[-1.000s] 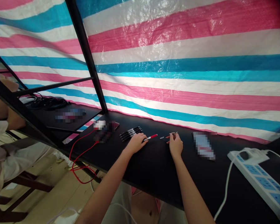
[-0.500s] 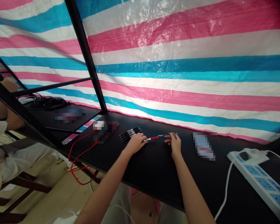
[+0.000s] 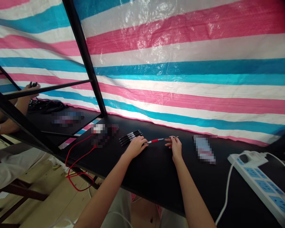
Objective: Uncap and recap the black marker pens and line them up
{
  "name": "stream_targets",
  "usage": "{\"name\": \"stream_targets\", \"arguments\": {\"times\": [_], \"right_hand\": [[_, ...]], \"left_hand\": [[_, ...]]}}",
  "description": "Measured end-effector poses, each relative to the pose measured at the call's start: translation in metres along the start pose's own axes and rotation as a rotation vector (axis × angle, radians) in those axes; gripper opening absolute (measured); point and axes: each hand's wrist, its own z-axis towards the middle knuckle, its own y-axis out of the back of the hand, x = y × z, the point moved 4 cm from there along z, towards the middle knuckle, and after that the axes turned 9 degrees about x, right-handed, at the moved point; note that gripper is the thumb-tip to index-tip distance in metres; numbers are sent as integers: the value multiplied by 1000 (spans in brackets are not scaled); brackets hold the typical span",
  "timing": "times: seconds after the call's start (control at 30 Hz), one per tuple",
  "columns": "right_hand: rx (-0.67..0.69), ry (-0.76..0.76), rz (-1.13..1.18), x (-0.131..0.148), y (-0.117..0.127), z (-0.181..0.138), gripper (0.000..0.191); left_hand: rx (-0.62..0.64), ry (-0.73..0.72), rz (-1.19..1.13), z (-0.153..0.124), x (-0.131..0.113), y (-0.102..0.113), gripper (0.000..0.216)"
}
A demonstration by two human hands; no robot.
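Head camera: what does the left hand [image 3: 136,147] have?

"It's closed around a pen barrel [image 3: 153,141] with a red grip, above the black desk [image 3: 154,171], pointing between two and three o'clock."

"And the right hand [image 3: 176,147]?"

"Straight at three o'clock from the left one, fingers pinched together on a slim dark refill [image 3: 167,138]. The refill's left end lines up with the barrel's right end; I can't tell whether it sits inside or only meets it."

"What else is around?"

"Several black pens [image 3: 130,137] lie side by side at eleven o'clock from the left hand, just beside it. From the right hand, a blurred pale item [image 3: 205,150] lies at three, and a white power strip [image 3: 263,186] farther off at four."
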Motion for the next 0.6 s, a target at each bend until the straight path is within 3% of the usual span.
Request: {"name": "stream_targets", "arguments": {"times": [0.43, 0.5, 0.6], "right_hand": [[11, -54, 64, 1, 0, 0, 25], [60, -52, 26, 2, -3, -1, 27], [259, 20, -145, 6, -17, -4, 34]], "left_hand": [[-27, -22, -4, 0, -2, 3, 22], [-32, -27, -10, 0, -3, 3, 21], [-51, -23, -25, 0, -3, 4, 20]]}}
